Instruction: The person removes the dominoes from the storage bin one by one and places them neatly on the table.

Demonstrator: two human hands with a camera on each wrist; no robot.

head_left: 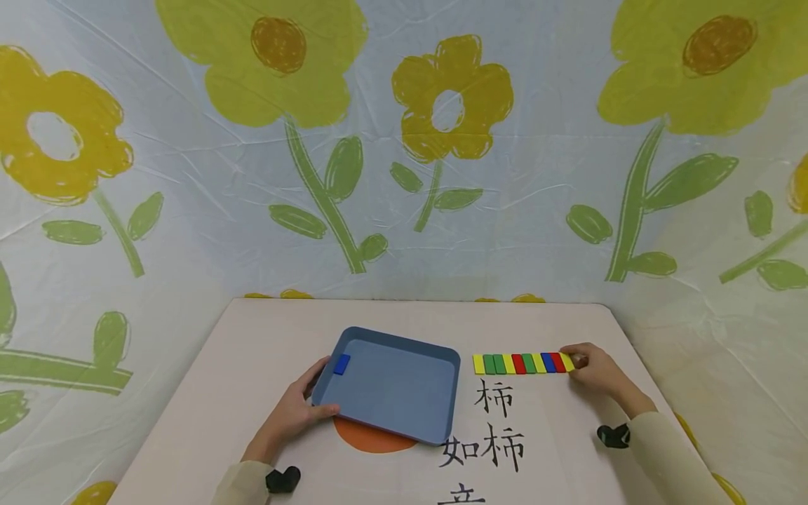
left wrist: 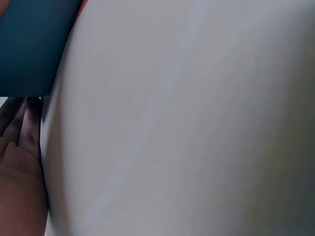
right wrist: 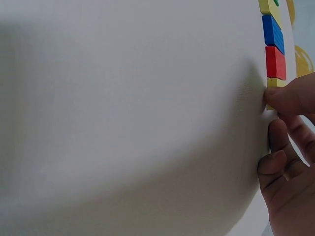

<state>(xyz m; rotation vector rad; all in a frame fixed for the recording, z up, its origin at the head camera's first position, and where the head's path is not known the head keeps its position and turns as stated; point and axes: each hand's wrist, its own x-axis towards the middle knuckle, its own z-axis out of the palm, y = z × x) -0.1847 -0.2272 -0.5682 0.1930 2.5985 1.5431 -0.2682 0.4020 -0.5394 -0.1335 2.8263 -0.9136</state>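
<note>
My left hand (head_left: 292,415) grips the near-left corner of a blue-grey tray (head_left: 394,379), thumb over the rim and fingers along the outside of the left wall. Inside the tray, by its left wall, lies one dark blue block (head_left: 341,365). To the right, a row of flat coloured blocks (head_left: 519,364) in yellow, green, red and blue lies side by side on the table. At the row's right end, my right hand (head_left: 596,372) pinches the last yellow block (right wrist: 272,101); a red block (right wrist: 275,64) sits against it in the right wrist view.
The pale table (head_left: 252,351) bears black brush-drawn characters (head_left: 499,449) right of the tray. An orange printed shape (head_left: 372,438) shows partly beneath the tray's near edge. Behind the table hangs a flower-patterned cloth (head_left: 524,231), also covering both sides.
</note>
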